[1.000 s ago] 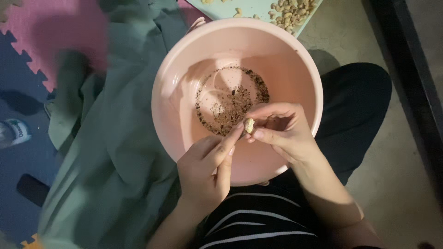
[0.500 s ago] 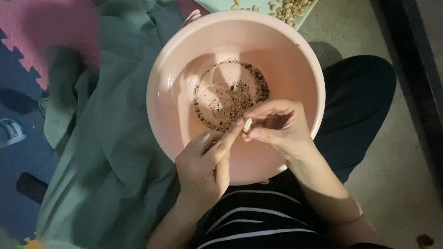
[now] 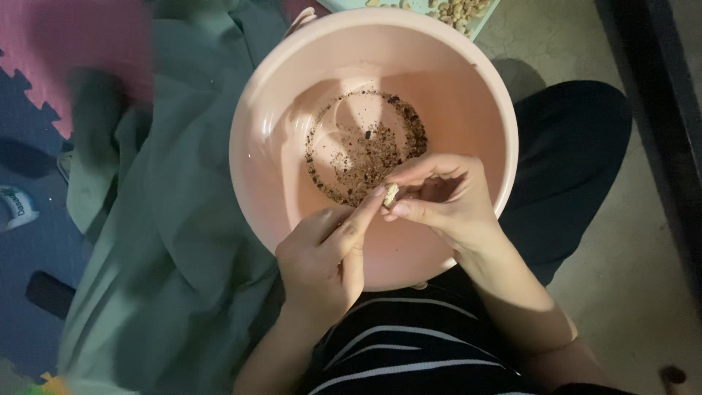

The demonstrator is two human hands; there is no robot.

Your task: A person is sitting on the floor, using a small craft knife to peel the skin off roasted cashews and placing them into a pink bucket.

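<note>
A green cloth [image 3: 168,241] spreads to the left of both hands. Under them sits a pink basin [image 3: 278,132], brown husk bits [image 3: 365,150] in its bottom. The right hand [image 3: 446,201] and left hand [image 3: 325,263] together pinch a small pale nut [image 3: 391,194], fingertips clenched on it above the basin's near side.

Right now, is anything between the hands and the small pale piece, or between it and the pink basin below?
Nothing visible. Right hand and left hand pinch the pale piece directly, above the open pink basin.
</note>
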